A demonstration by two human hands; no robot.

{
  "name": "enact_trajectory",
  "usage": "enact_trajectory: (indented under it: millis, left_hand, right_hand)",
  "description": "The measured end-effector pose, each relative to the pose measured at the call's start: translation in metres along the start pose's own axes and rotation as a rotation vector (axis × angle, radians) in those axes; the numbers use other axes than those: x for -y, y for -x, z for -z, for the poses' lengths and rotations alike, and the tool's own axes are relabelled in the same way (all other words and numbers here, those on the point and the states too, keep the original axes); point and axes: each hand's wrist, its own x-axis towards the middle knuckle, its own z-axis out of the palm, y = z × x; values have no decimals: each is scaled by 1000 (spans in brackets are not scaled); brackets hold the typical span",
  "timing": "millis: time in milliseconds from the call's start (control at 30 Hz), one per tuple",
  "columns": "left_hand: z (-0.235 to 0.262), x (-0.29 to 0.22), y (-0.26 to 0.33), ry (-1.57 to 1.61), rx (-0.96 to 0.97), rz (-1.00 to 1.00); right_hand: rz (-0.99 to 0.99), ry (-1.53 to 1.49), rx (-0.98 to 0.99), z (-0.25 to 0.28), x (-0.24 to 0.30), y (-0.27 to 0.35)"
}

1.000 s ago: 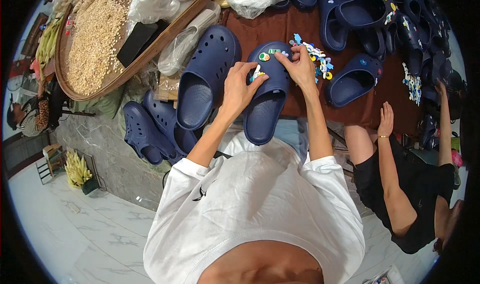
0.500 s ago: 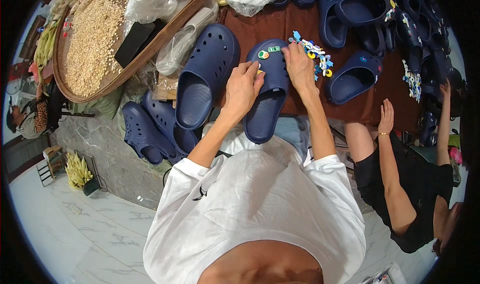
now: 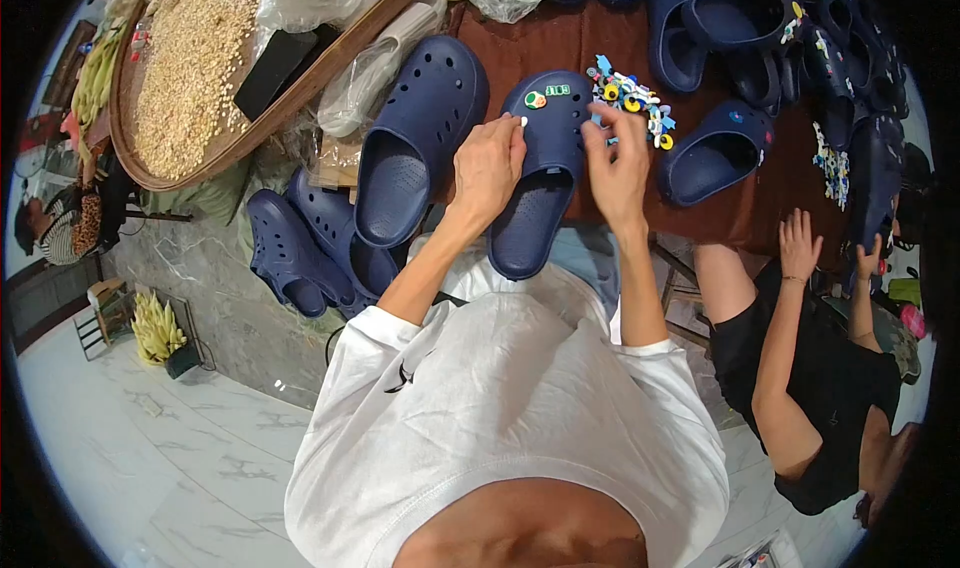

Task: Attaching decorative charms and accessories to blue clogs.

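A navy foam clog (image 3: 553, 133) stands in front of me with its toe pointing away. A round green, white and orange charm (image 3: 535, 100) and a small green charm (image 3: 558, 92) sit on its upper. My left hand (image 3: 488, 171) rests along the clog's left side, fingers pinched together, a small white charm (image 3: 523, 122) showing at their tips. At the clog's right side, my right hand (image 3: 618, 168) has its thumb and fingers apart, with nothing seen between them. Just beyond its fingertips lies a pile of colourful charms (image 3: 635, 98).
Left of my hands stands another navy clog (image 3: 420, 133), with a navy pair (image 3: 300, 253) lower down. A large wooden tray (image 3: 205, 180) of kernels lies far left. More decorated clogs (image 3: 735, 18) fill the right. A co-worker's hand (image 3: 800, 246) is by the brown cloth (image 3: 735, 223).
My right hand has come off the clog's upper, moved right and parted its fingers. My left hand stays at the clog's left side. The co-worker's hands have shifted on the right.
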Motion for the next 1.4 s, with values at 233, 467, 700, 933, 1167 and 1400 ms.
enact_trajectory:
  millis: [233, 467, 700, 933, 1167, 1400]
  left_hand:
    - [0, -1, -2, 128, -49, 76]
    - [6, -2, -8, 370, -14, 464]
    - [3, -7, 0, 225, -62, 166]
    - [20, -37, -4, 304, -39, -93]
    - [10, -39, -6, 458, 14, 62]
    - [6, -28, -12, 490, 17, 76]
  right_hand:
    - [306, 232, 27, -22, -2, 39]
    - [351, 209, -52, -31, -21, 45]
    - [350, 193, -78, -27, -19, 48]
    - [238, 6, 32, -14, 2, 22]
    - [45, -269, -89, -14, -16, 6]
    - [-81, -433, -130, -3, -63, -17]
